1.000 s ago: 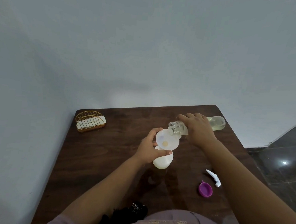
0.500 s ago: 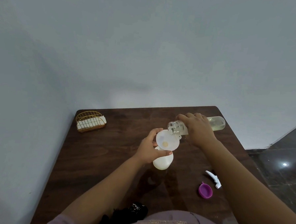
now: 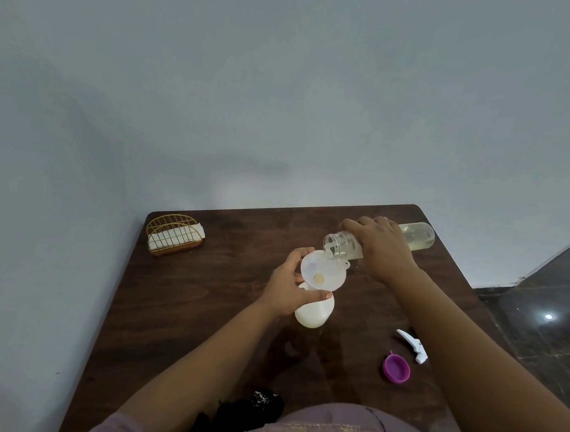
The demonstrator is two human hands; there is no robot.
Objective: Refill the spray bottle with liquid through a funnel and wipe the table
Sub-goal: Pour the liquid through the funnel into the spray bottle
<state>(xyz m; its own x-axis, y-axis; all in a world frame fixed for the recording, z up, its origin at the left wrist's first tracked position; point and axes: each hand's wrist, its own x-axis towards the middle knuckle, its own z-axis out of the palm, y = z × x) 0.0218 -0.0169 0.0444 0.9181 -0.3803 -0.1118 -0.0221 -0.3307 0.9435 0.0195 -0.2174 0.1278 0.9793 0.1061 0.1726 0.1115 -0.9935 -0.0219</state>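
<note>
A white spray bottle (image 3: pixel 315 311) stands uncapped in the middle of the dark wooden table (image 3: pixel 206 310). A white funnel (image 3: pixel 323 270) sits in its neck, with a yellowish spot at its centre. My left hand (image 3: pixel 290 287) grips the bottle's neck and the funnel's rim. My right hand (image 3: pixel 379 247) holds a clear bottle of pale yellow liquid (image 3: pixel 414 236) tipped nearly flat, its open mouth at the funnel's far edge. The white trigger head (image 3: pixel 412 346) lies on the table to the right.
A purple cap (image 3: pixel 396 368) lies beside the trigger head. A gold wire holder with white napkins (image 3: pixel 174 234) stands at the table's far left corner. A dark patterned cloth (image 3: pixel 250 409) lies at the near edge. The wall runs behind and to the left.
Almost nothing has changed: both hands hold the same pose, with the clear bottle tipped over the funnel.
</note>
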